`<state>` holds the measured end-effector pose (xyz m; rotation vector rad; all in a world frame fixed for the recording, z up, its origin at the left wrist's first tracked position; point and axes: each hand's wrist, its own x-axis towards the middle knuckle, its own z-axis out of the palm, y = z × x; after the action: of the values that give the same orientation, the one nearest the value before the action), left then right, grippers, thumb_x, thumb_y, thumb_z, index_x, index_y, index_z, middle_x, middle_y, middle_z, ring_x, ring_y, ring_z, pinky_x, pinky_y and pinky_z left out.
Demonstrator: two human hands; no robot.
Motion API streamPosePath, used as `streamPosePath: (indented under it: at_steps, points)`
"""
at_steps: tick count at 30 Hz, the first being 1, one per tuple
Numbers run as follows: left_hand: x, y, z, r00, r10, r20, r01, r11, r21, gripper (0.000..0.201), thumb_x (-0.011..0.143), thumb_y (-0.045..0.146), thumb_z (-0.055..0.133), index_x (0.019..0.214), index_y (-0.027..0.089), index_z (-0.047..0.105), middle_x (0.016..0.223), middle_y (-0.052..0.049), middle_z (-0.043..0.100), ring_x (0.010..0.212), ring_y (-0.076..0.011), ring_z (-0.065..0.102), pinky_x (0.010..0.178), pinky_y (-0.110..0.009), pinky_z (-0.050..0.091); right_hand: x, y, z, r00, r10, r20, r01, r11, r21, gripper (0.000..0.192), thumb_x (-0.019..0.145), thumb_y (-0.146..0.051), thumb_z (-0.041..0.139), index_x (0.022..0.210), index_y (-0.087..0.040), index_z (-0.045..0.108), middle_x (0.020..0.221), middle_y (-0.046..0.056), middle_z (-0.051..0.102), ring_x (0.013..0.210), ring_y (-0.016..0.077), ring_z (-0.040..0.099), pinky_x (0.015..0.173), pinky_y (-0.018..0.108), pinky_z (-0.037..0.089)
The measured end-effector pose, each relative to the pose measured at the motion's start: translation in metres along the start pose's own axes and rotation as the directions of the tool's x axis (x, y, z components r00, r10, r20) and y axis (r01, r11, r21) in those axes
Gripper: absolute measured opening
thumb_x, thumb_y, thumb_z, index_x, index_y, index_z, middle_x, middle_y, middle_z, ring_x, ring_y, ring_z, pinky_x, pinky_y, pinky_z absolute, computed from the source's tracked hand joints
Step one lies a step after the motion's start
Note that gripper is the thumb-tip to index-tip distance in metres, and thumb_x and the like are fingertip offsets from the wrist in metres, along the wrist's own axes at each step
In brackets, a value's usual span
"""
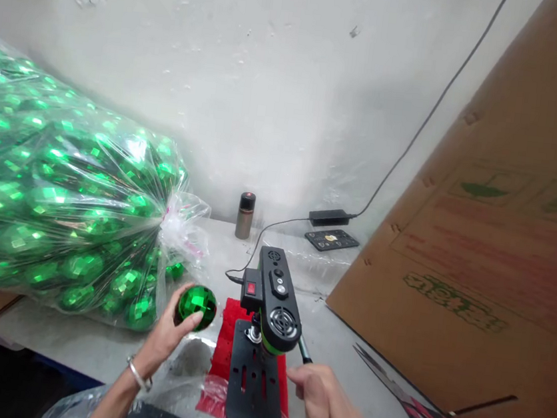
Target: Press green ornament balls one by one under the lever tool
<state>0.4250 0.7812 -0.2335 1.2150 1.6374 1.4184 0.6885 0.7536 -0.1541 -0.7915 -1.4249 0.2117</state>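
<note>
My left hand (172, 328) is wrapped round a shiny green faceted ball (197, 307), thumb across its front. In my right hand (331, 406) is a slim tool (303, 351) with a metallic shaft and a dark handle; its tip is hidden behind a black machine. This black machine (278, 296) stands between my hands, with round grilles, buttons and a red switch on a side box. Beneath its head lies a black slotted base plate (254, 414) on a red sheet (220, 363). Neither hand visibly touches the machine.
A tied clear bag (58, 204) of green faceted balls fills the left. Behind stand a spray can (244, 217), a power adapter (330, 217) with cable, and a flat black panel (331, 240). Red-handled scissors (416, 409) lie at right before a cardboard box (495, 247).
</note>
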Motion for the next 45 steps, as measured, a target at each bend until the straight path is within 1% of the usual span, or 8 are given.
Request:
streamPosePath:
  at_steps: [2,5,10,21,29,33,39,45]
  points:
    - [-0.031,-0.017,0.019,0.993,-0.118,0.016,0.118,0.958,-0.260,0.085,0.081,0.074,0.075,0.144,0.019,0.059,0.146,-0.017,0.069,0.136,-0.0367,0.066,0.118,-0.050,0.051,0.010,0.000,-0.004,0.995,-0.065,0.074,0.067,0.998,-0.019,0.025,0.105,-0.011,0.053,0.084,-0.020,0.066,0.072,0.002,0.068,0.058,0.0124,0.062,0.056,0.025,0.049]
    - [-0.061,-0.040,0.053,0.971,-0.229,0.067,0.235,0.874,-0.425,0.085,0.084,0.079,0.070,0.141,0.018,0.060,0.146,-0.018,0.069,0.137,-0.0369,0.066,0.116,-0.049,0.053,0.022,-0.002,-0.007,0.981,-0.151,0.121,0.157,0.987,-0.041,0.023,0.103,-0.006,0.053,0.087,-0.020,0.063,0.071,-0.001,0.067,0.055,0.0085,0.060,0.054,0.020,0.048]
    - [-0.074,-0.051,0.085,0.983,-0.174,0.064,0.184,0.953,-0.241,0.088,0.076,0.072,0.080,0.141,0.017,0.058,0.145,-0.020,0.070,0.137,-0.0391,0.065,0.120,-0.053,0.049,0.029,-0.008,-0.008,0.976,-0.161,0.147,0.168,0.985,-0.038,0.024,0.102,-0.004,0.051,0.087,-0.020,0.061,0.071,-0.002,0.065,0.056,0.0072,0.061,0.054,0.017,0.050]
    - [-0.073,-0.044,0.108,0.983,0.070,0.168,-0.102,0.976,0.190,0.081,0.070,0.036,0.084,0.146,0.017,0.060,0.143,-0.021,0.071,0.136,-0.0432,0.066,0.118,-0.065,0.050,0.020,-0.002,-0.011,0.973,-0.155,0.172,0.159,0.987,-0.010,0.025,0.100,-0.001,0.049,0.090,-0.020,0.061,0.073,-0.001,0.066,0.060,0.0092,0.064,0.055,0.019,0.050]
    - [-0.073,-0.038,0.126,0.980,0.155,0.127,-0.189,0.926,0.326,0.074,0.069,0.035,0.083,0.138,0.016,0.065,0.130,-0.020,0.073,0.126,-0.0443,0.068,0.110,-0.067,0.054,0.022,-0.003,-0.010,0.974,-0.146,0.171,0.147,0.989,0.004,0.025,0.101,-0.002,0.048,0.090,-0.020,0.061,0.072,-0.002,0.064,0.060,0.0079,0.061,0.055,0.018,0.049]
    - [-0.068,-0.037,0.132,0.979,0.163,0.122,-0.193,0.932,0.307,0.065,0.070,0.041,0.084,0.129,0.018,0.069,0.121,-0.017,0.075,0.118,-0.0426,0.070,0.107,-0.066,0.055,0.021,-0.002,-0.011,0.976,-0.144,0.166,0.141,0.990,0.029,0.025,0.101,-0.002,0.049,0.091,-0.020,0.062,0.072,-0.001,0.065,0.059,0.0091,0.062,0.054,0.019,0.048]
    - [-0.066,-0.054,0.136,0.982,0.137,0.133,-0.165,0.960,0.225,0.080,0.064,0.045,0.088,0.135,0.017,0.065,0.129,-0.019,0.075,0.123,-0.0441,0.070,0.110,-0.067,0.053,0.013,0.004,-0.012,0.974,-0.112,0.199,0.107,0.994,0.034,0.024,0.103,-0.003,0.049,0.095,-0.020,0.063,0.077,0.000,0.067,0.065,0.0101,0.064,0.059,0.020,0.050]
    - [-0.067,-0.056,0.140,0.984,0.139,0.116,-0.163,0.959,0.234,0.082,0.063,0.044,0.085,0.136,0.013,0.064,0.127,-0.019,0.075,0.121,-0.0438,0.070,0.112,-0.069,0.052,0.004,0.008,-0.011,0.989,-0.068,0.134,0.064,0.997,0.037,0.025,0.103,-0.004,0.049,0.092,-0.020,0.065,0.078,-0.001,0.068,0.067,0.0094,0.063,0.062,0.020,0.050]
